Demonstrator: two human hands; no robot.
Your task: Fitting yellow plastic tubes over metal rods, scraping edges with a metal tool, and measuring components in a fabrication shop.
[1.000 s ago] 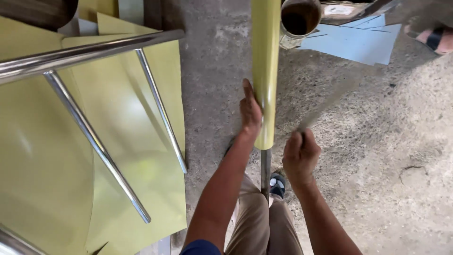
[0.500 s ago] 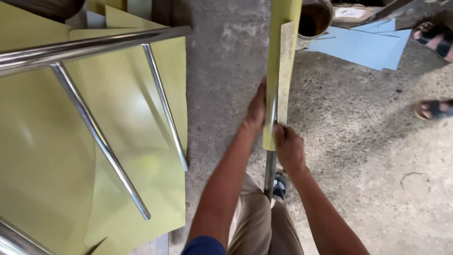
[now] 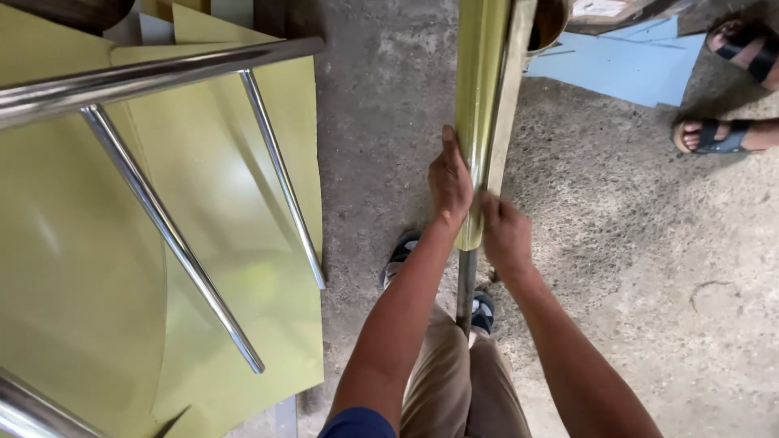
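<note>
A yellow-green sheet is rolled into a long tube (image 3: 480, 97) around a metal rod (image 3: 466, 285) that runs away from me over the concrete floor. My left hand (image 3: 450, 180) lies flat against the tube's left side, fingers pointing forward. My right hand (image 3: 505, 234) grips the near end of the roll from the right, where the loose edge overlaps. The rod's bare end sticks out below the roll between my feet.
A shiny steel tube frame (image 3: 162, 227) stands over flat yellow-green sheets (image 3: 203, 195) on the left. Blue sheets (image 3: 617, 69) lie at the far right near another person's sandalled feet (image 3: 714, 136). A round container (image 3: 548, 20) sits beyond the roll.
My right hand has come from beside the rod onto the roll's near end. The roll has turned, so that its overlapping edge shows. Another person's feet have stepped into view at right.
</note>
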